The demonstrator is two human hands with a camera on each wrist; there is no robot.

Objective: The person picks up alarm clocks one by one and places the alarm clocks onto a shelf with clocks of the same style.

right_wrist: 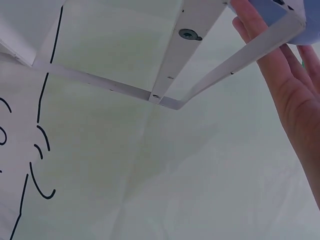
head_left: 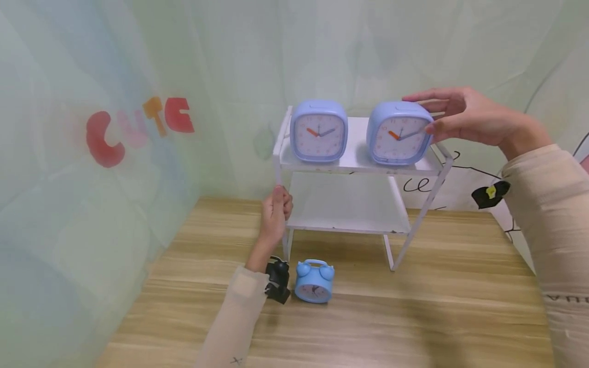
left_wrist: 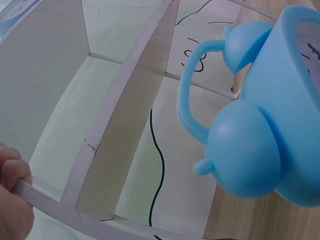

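Note:
Two square lilac-blue alarm clocks stand on the top tier of a white two-tier shelf rack point(head_left: 347, 199). Around the right side of the right clock point(head_left: 400, 134) my right hand point(head_left: 483, 118) holds on, thumb at the front edge and fingers at the top and behind. That clock is turned slightly; the left clock point(head_left: 319, 132) faces forward, untouched. My left hand point(head_left: 274, 212) grips the rack's left front upright, its curled fingers also at the edge of the left wrist view. Below, on the tabletop, sits a small blue twin-bell alarm clock point(head_left: 314, 283), large in the left wrist view.
The rack stands on a wood-grain tabletop point(head_left: 368, 322) against pale green draped cloth point(head_left: 234, 102). Coloured letters point(head_left: 106, 140) mark the left side. A dark device point(head_left: 277, 280) is strapped at my left wrist, beside the twin-bell clock; another point(head_left: 490, 194) hangs by my right wrist.

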